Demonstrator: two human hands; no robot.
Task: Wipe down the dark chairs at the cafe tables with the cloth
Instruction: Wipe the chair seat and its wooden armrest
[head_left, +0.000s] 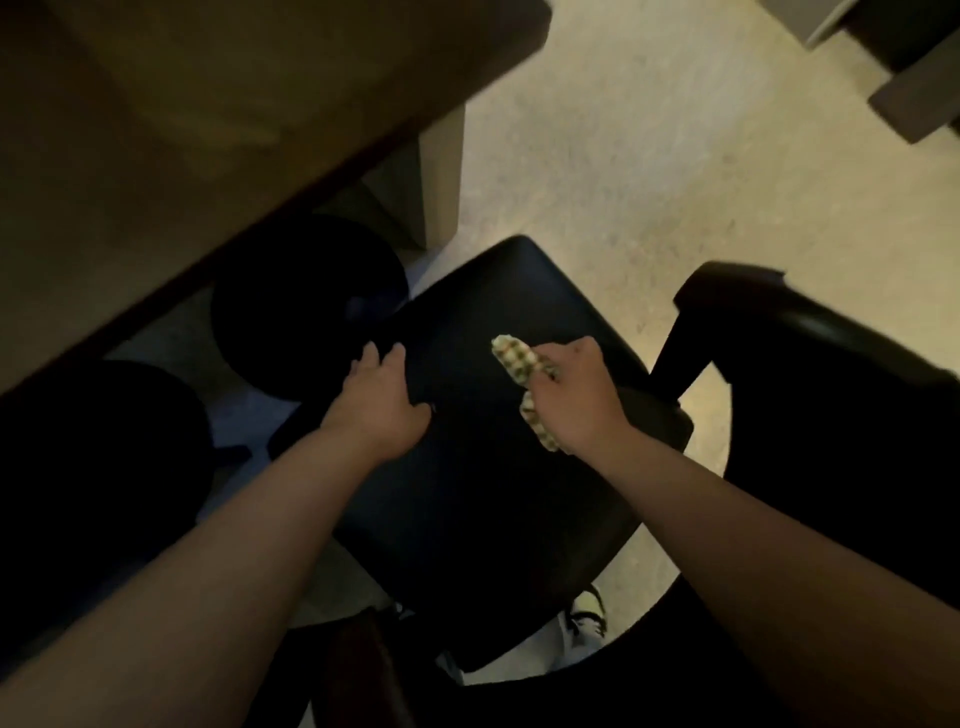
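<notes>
A dark chair (498, 499) with a padded black seat fills the middle of the head view, its curved back and armrest (810, 332) to the right. My left hand (382, 397) rests on the seat's left edge, fingers curled over the rim. My right hand (576, 389) grips a bunched checked cloth (514, 356) above the seat's right part; a second fold of the cloth shows below the palm.
A wooden table top (171, 130) slants across the upper left, with its leg (441, 171) just beyond the chair. Two round dark stools (306, 306) sit under the table at the left. Pale floor (675, 171) opens to the upper right. A shoe (589, 610) shows below the seat.
</notes>
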